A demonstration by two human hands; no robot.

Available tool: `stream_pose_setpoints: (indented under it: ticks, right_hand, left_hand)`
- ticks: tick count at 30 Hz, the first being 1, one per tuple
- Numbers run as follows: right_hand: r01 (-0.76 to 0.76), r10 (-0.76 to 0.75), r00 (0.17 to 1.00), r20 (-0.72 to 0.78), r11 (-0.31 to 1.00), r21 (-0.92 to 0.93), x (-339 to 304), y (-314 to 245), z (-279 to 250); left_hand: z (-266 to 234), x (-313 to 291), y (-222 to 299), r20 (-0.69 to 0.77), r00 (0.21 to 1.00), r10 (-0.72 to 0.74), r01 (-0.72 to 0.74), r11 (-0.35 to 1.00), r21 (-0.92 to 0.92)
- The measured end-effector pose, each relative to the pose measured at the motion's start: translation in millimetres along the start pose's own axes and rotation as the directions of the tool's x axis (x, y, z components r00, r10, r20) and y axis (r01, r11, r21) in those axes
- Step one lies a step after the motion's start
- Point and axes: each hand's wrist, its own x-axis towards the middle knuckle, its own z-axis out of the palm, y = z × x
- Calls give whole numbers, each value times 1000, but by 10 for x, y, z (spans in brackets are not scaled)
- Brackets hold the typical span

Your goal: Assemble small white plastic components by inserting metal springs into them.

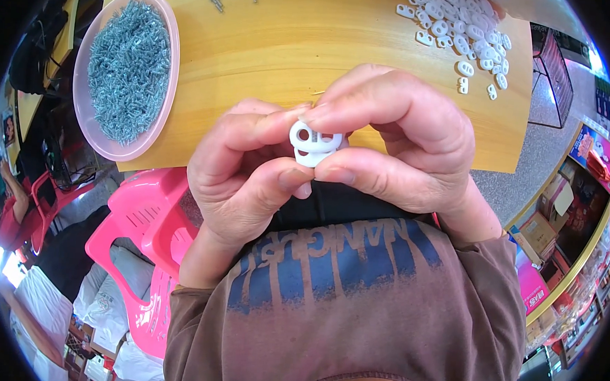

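Between both hands, close above the table's near edge, is a small white plastic cord lock point(316, 144) with round holes. My left hand point(248, 163) pinches its left side between thumb and fingers. From the right, my right hand point(408, 137) grips the same piece, thumb at the lower edge and fingers at the top. Something greyish shows in the middle of the piece, too small to make out. To the left stands a pink oval bowl point(173, 66) full of small metal springs point(128, 71). Loose white cord lock parts point(458, 26) lie heaped at the far right.
The yellow wooden table point(270, 57) spreads out beyond my hands. A few loose springs point(217, 4) lie near its far edge. Pink plastic chairs point(145, 216) stand at the left, and a shelf with boxes point(541, 223) is on the right. Another person's arm point(16, 192) shows at far left.
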Motion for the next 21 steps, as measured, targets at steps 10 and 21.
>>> stream_pose_setpoints:
  ticks: [10, 21]
  right_hand:
    - [-34, 35, 999, -15, 995, 92, -29, 12, 36]
    - [-24, 25, 1000, -1, 989, 148, -43, 31, 50]
  left_hand:
    - [-12, -4, 17, 6, 1000, 17, -17, 997, 77]
    - [-9, -3, 5, 16, 999, 33, -33, 999, 22]
